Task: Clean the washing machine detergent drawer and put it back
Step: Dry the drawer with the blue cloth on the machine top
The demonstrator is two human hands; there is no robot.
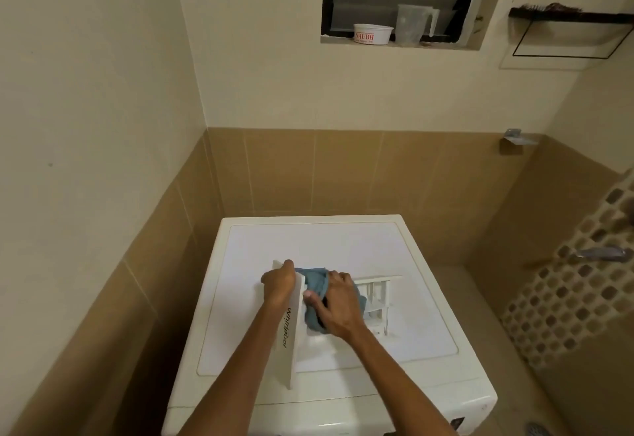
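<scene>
Our left hand grips the front panel of the detergent drawer, which lies on top of the washing machine, while our right hand, just beside it, clutches a blue cloth pressed into the drawer

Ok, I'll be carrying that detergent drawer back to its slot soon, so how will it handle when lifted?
Probably stiff: the detergent drawer is moulded white plastic with ribbed compartments. Likely light, being thin-walled and hollow. The left hand grips its broad front panel, so it may feel front-heavy and slide on the smooth washing machine top.
</scene>
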